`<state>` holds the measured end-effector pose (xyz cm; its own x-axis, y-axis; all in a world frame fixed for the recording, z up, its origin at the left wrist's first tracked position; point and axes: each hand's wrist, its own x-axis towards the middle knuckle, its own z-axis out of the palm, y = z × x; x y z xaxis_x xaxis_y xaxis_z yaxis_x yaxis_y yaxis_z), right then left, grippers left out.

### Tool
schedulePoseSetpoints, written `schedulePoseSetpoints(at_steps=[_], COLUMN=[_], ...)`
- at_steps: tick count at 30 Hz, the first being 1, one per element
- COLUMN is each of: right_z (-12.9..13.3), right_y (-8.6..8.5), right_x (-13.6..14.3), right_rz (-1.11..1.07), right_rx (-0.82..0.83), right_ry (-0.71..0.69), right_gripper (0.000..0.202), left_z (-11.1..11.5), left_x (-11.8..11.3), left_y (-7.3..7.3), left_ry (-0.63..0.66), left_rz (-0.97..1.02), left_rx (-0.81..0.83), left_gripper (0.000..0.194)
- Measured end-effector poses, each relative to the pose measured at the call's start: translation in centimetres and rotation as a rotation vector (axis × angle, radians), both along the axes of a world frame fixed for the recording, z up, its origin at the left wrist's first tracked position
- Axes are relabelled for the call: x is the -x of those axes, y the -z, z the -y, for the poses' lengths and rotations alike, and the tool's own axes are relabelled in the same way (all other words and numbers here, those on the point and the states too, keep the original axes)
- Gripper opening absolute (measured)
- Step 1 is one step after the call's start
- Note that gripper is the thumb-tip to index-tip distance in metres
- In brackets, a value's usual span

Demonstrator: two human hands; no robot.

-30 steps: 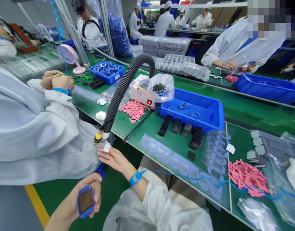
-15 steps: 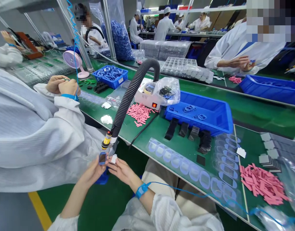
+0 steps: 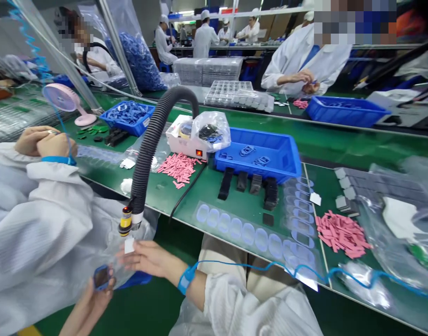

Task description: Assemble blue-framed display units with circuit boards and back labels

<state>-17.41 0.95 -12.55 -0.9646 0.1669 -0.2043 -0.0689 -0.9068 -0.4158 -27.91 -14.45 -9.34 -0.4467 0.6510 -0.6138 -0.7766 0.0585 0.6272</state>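
At the lower left, my left hand (image 3: 98, 298) grips a small blue-framed part with a dark screen (image 3: 101, 277), its fingers round the edges. Higher and to the right, my right hand (image 3: 149, 257) holds a small white piece (image 3: 129, 245) at its fingertips; the other fingers are stretched out and somewhat blurred. Just above that piece is a yellow-and-black nozzle (image 3: 125, 221) with a red light, by the lower end of a black corrugated hose (image 3: 146, 154). A blue band (image 3: 187, 279) with a coiled cord circles my right wrist.
On the green bench are a blue bin (image 3: 287, 165), pink strips (image 3: 341, 233), more pink strips (image 3: 179, 168), black pads (image 3: 270, 193) and a sheet of clear oval films (image 3: 247, 232). A white box (image 3: 182, 142) stands behind the hose. A co-worker's hands (image 3: 48, 142) work at left.
My hands have moved apart: the left, with the blue-framed part, has dropped down and left of the right hand. The bench has shifted left in view.
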Motion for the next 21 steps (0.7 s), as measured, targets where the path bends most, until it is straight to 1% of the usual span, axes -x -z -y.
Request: schedulePoseSetpoints(at_steps=[1, 3, 4, 6, 8, 10, 11, 13, 15, 16, 18, 21], right_z=[0.4, 1.1, 1.4, 1.7, 1.6, 1.2, 0.9, 0.2, -0.7, -1.2, -2.2, -3.6], right_y=[0.3, 1.0, 1.3, 1.6, 1.1, -0.2, -1.0, -2.8, -4.5, -5.2, -6.6, -8.4], right_x=[-0.4, -1.8, -2.9, -5.4, -8.4, -11.6, -13.2, -16.3, -19.1, -20.4, -22.7, -25.8], right_rz=[0.022, 0.079, 0.107, 0.151, 0.169, 0.16, 0.146, 0.115, 0.082, 0.073, 0.063, 0.047], right_rx=[0.001, 0.01, 0.018, 0.032, 0.041, 0.037, 0.028, 0.0, -0.029, -0.04, -0.054, -0.106], right_ry=[-0.002, 0.023, 0.042, 0.079, 0.105, 0.12, 0.124, 0.149, 0.19, 0.227, 0.335, 0.534], right_gripper=[0.023, 0.021, 0.021, 0.027, 0.039, 0.048, 0.048, 0.048, 0.053, 0.054, 0.053, 0.042], left_z=[-0.1, -1.2, -2.0, -3.8, -5.3, -6.2, -6.3, -6.4, -6.5, -6.7, -7.5, -9.6], left_x=[0.4, 0.8, 0.8, 0.5, 0.0, -0.6, -1.1, -2.4, -4.5, -5.9, -9.3, -14.8], left_y=[0.2, 0.9, 1.3, 2.3, 3.0, 3.2, 3.1, 2.6, 1.6, 0.9, -0.6, -2.9], left_ry=[-0.023, -0.048, -0.042, -0.002, 0.033, 0.059, 0.071, 0.103, 0.157, 0.196, 0.245, 0.321], left_rz=[-0.007, -0.015, -0.014, -0.001, 0.017, 0.029, 0.033, 0.044, 0.05, 0.051, 0.017, 0.021], left_rx=[0.006, 0.025, 0.035, 0.055, 0.064, 0.061, 0.056, 0.053, 0.051, 0.047, 0.006, -0.07], left_gripper=[0.031, 0.024, 0.022, 0.027, 0.033, 0.033, 0.031, 0.025, 0.03, 0.035, 0.036, 0.036])
